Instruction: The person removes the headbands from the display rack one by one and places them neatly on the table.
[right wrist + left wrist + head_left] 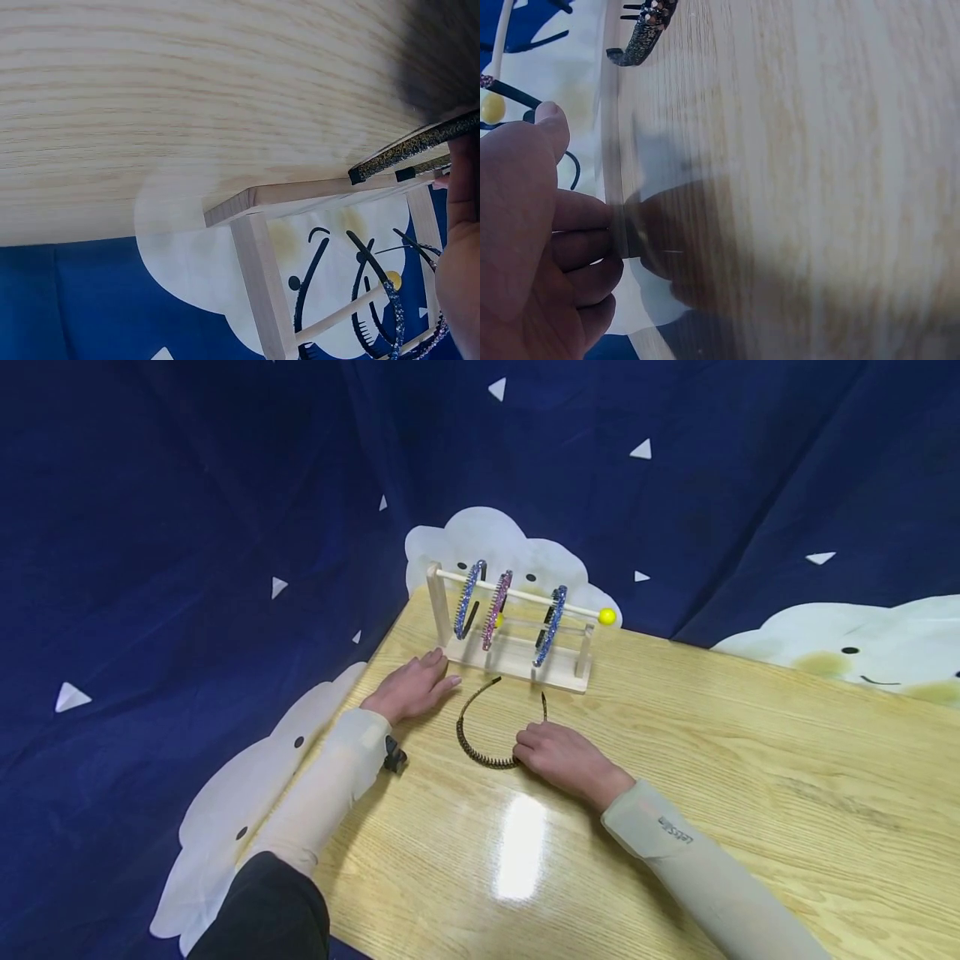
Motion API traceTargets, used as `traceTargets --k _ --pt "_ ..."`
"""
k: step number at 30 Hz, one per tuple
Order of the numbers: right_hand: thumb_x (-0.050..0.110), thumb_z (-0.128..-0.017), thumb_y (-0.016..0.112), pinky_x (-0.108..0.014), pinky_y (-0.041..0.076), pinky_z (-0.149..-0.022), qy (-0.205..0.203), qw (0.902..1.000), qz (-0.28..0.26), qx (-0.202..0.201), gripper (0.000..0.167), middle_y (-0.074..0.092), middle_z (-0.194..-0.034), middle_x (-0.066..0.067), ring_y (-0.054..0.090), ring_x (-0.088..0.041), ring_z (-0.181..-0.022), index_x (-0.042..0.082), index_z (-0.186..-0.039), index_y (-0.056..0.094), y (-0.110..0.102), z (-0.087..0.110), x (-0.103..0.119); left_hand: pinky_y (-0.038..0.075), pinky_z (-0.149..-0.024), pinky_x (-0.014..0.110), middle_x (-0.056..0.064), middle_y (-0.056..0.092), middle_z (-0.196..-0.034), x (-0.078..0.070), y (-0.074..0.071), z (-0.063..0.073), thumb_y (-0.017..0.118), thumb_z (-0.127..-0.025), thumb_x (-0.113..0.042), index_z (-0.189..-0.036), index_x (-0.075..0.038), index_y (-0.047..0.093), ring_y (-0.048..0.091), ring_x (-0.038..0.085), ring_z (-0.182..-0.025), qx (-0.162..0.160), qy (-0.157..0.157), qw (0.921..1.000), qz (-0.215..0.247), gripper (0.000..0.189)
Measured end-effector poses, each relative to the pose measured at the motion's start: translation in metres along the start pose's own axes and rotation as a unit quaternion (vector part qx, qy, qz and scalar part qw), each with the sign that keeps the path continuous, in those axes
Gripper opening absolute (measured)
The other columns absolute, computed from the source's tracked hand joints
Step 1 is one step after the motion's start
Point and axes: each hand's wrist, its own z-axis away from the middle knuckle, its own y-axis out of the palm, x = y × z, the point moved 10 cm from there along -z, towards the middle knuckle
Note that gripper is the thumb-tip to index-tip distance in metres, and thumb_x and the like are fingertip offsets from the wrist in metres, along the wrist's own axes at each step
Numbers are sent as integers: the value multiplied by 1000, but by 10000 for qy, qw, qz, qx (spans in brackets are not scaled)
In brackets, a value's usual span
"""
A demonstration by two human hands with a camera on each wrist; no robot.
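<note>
A dark, gold-flecked headband with comb teeth lies in a U low over the table, its two tips pointing toward a wooden display stand. My right hand pinches the right side of its curve. In the right wrist view the glittery headband runs into the fingers. My left hand rests at the stand's left front corner, its fingertips right at the base. On the stand's rod hang a blue headband, a pink headband and another blue headband, all glittery and toothed.
A yellow ball caps the right end of the rod. The wood-grain table stretches far to the right. Behind it and along its left side hangs a dark blue curtain with white clouds and triangles.
</note>
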Motion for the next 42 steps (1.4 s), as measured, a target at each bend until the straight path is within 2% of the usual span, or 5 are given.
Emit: traceTargets --k 12,27,30,36,42 --pt "-6 -89 65 -31 50 -71 113 9999 -89 94 13 53 -83 -1 51 -19 -77 7 -88 63 3 3 -4 23 -120 47 23 27 -160 0 2 0 33 -108 -50 -153 2 37 28 36 -147 2 -7 10000 -20 68" --pt "-3 -90 67 -36 53 -81 496 9941 -866 -426 13 59 -92 -4 57 -21 -85 5 -100 69 -14 5 -16 21 -121 45 22 24 -161 2 3 1 31 -108 -51 -155 2 34 25 34 -148 79 -75 9999 -71 70" --pt "2 -90 73 -37 54 -82 726 9890 -1127 -624 9 61 -92 -4 59 -22 -87 4 -99 70 -21 6 -25 20 -121 45 22 23 -162 2 3 1 31 -108 -51 -155 2 33 25 34 -148 106 -75 9999 -79 70" --pt "13 -88 80 -41 55 -85 1364 9719 -1537 -1152 25 66 -99 -9 65 -27 -94 0 -106 70 -40 11 -48 22 -121 46 21 23 -162 3 3 1 31 -108 -52 -155 0 34 25 34 -148 143 -132 9998 -62 71" --pt "20 -91 78 -44 56 -87 2064 9470 -1762 -1718 34 69 -105 -14 67 -29 -97 -2 -115 69 -61 17 -74 21 -121 46 21 23 -162 2 3 0 30 -108 -53 -155 0 34 25 34 -148 139 -131 9998 -71 71"
